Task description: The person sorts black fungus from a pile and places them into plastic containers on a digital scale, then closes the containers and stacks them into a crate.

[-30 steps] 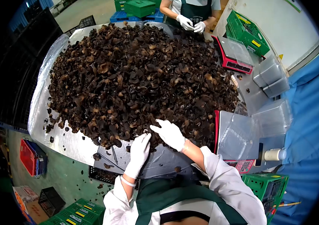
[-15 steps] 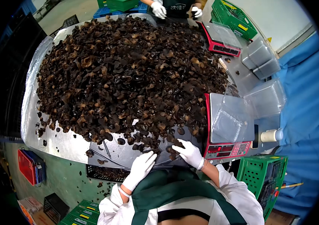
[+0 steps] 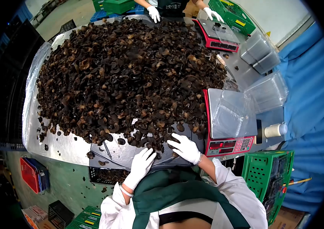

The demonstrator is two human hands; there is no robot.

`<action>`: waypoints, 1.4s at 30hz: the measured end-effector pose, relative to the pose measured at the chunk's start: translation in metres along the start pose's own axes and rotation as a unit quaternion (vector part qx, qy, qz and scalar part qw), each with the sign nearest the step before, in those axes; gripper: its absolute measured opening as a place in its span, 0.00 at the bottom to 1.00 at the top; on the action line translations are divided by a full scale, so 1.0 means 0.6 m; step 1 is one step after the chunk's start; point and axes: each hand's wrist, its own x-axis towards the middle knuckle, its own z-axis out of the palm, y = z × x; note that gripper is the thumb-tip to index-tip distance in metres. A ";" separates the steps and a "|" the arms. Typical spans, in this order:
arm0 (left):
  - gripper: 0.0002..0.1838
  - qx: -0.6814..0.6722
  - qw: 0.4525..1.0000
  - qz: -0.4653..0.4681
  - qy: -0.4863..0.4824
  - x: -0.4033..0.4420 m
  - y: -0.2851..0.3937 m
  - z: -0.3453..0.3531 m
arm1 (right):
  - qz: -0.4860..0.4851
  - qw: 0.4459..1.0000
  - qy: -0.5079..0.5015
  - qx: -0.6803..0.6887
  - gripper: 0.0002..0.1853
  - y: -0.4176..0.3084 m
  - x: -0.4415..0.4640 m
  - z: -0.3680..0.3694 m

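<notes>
Proximally, along the near edge of the tabletop (image 3: pixel 70 150), loose fungus (image 3: pixel 157 155) lies between and just ahead of two gloved hands. Left hand (image 3: pixel 141 165): fingers extended and released, tips beside the pieces. Right hand (image 3: pixel 185 149): fingers spread over adjacent pieces; whether they grip any cannot be told. Toward the near right corner stands a red scale (image 3: pixel 226 147) bearing a clear tray (image 3: pixel 226 114), with a phone (image 3: pixel 259 131) and a white cylinder (image 3: pixel 273 130) to its right. Beyond the hands, the main heap (image 3: pixel 124 76) covers the middle of the tabletop. Clear tubs (image 3: pixel 267 91) line the right edge. Near the far right corner, a second scale (image 3: pixel 223 46) carries dark pieces (image 3: pixel 217 25); a co-worker (image 3: pixel 172 5) stands at the far edge.
</notes>
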 end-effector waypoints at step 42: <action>0.25 -0.907 0.304 -0.278 0.089 0.377 0.245 0.051 | 0.136 0.336 0.471 0.804 0.21 0.092 0.007 -0.219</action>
